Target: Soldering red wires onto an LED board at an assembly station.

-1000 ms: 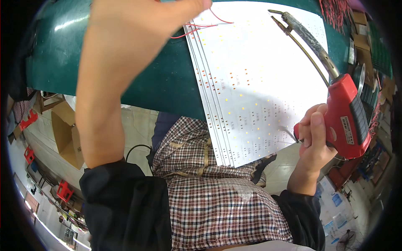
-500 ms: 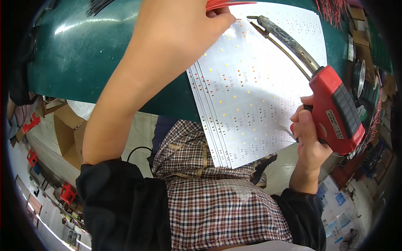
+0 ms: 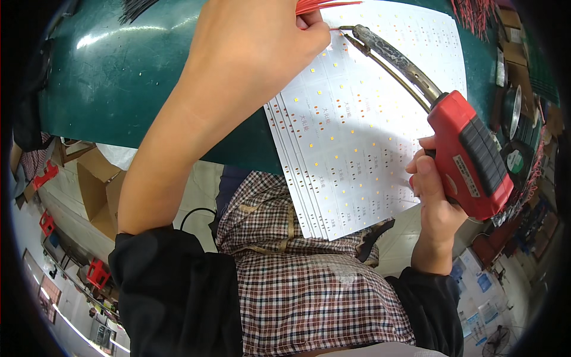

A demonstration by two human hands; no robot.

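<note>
My left hand (image 3: 256, 50) is closed on a bunch of thin red wires (image 3: 327, 5) over the far part of the white LED circuit boards (image 3: 357, 149). One wire end pokes out past its fingertips. My right hand (image 3: 437, 193) grips a red and black soldering gun (image 3: 473, 157), its fingers wrapped around the handle near the trigger. The gun's dark tip and thin feed tube point left, the tip right by the wire end; whether they touch I cannot tell. The boards lie in a fanned stack, dotted with small yellow LEDs and copper pads.
The green tabletop (image 3: 119, 89) carries black wires (image 3: 140, 8) at far left and more red wires (image 3: 473, 16) at far right. A dark spool with a green label (image 3: 515, 160) sits beyond the gun. An open cardboard box (image 3: 95, 190) stands on the floor at left.
My right hand has moved the soldering gun slightly left, bringing its tip closer to my left fingers and the wire end. My left hand has shifted only a little.
</note>
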